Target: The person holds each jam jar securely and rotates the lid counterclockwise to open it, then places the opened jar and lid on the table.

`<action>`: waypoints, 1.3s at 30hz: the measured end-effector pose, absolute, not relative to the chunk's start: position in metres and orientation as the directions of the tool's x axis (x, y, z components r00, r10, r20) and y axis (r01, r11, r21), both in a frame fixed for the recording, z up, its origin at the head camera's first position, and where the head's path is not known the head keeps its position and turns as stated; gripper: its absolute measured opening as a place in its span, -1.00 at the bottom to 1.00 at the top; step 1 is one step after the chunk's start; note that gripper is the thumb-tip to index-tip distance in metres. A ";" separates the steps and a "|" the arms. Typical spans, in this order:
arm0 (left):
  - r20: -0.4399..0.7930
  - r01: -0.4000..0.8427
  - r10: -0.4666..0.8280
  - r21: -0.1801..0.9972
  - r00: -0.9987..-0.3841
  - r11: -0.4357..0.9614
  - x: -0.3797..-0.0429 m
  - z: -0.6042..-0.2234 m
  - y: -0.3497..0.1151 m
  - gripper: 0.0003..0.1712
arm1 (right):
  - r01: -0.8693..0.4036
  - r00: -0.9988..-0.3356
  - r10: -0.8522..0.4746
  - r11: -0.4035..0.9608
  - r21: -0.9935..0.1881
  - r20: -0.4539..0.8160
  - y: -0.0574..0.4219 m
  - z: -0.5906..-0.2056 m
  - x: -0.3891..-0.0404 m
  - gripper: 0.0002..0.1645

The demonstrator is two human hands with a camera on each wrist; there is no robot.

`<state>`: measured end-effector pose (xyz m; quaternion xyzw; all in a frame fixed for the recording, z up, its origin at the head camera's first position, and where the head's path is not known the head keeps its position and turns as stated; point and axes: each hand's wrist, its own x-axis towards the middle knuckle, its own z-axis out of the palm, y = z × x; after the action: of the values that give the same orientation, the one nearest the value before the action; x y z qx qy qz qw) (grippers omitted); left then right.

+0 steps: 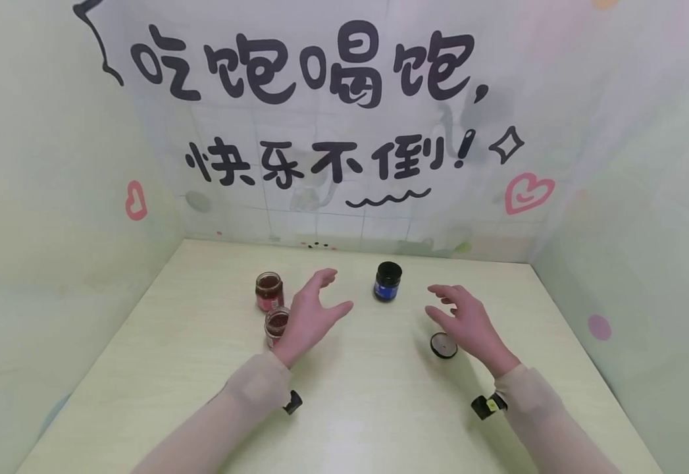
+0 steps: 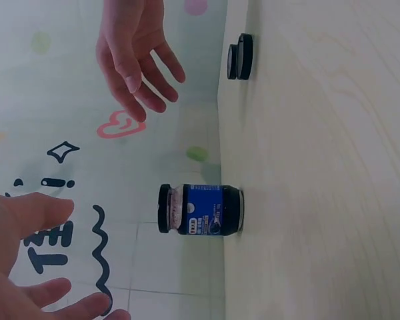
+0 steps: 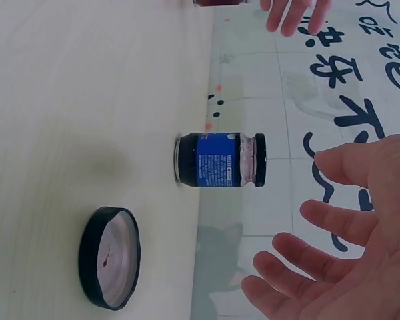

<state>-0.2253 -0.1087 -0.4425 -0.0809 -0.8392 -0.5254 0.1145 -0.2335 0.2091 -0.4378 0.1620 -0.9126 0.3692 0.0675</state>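
Note:
A dark jar with a blue label and black lid (image 1: 387,282) stands upright on the table between the two hands, apart from both. My left hand (image 1: 310,318) is in the air left of it, thumb spread from the fingers, holding nothing. Beside that hand stand two lidless glass jars of dark red contents, a farther jar (image 1: 270,292) and a nearer jar (image 1: 276,324) that the hand partly covers. On the other side, my right hand (image 1: 464,320) is raised with fingers loosely bent and nothing in them. Below it lies a loose black-rimmed lid (image 3: 110,259), its pale inside facing up.
The pale wooden table (image 1: 368,408) meets a back wall (image 1: 344,224) with large black lettering, and side walls stand at left and right. A dark band with a small device (image 1: 489,406) sits at the right wrist.

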 end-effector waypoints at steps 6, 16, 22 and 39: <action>0.258 0.238 0.007 0.877 -0.966 0.418 -0.239 -0.453 -0.098 -0.21 | -0.331 -0.944 -0.231 0.666 -0.669 0.237 0.205 -0.432 -0.236 -0.44; 0.223 0.213 0.013 0.911 -0.975 0.353 -0.264 -0.473 -0.083 -0.17 | -0.309 -0.951 -0.210 0.669 -0.676 0.228 0.202 -0.426 -0.243 -0.45; 0.193 0.190 0.025 0.922 -0.981 0.336 -0.274 -0.481 -0.075 -0.16 | -0.339 -0.941 -0.229 0.659 -0.671 0.250 0.197 -0.423 -0.249 -0.47; 0.112 0.126 0.061 0.922 -0.992 0.366 -0.295 -0.495 -0.055 -0.09 | -0.368 -0.928 -0.238 0.700 -0.612 0.286 0.186 -0.423 -0.273 -0.54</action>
<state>-0.2951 -0.0552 -0.4947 -0.0567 -0.8259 -0.5602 0.0293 -0.2728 0.1860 -0.4235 0.1651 -0.9173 0.3504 0.0926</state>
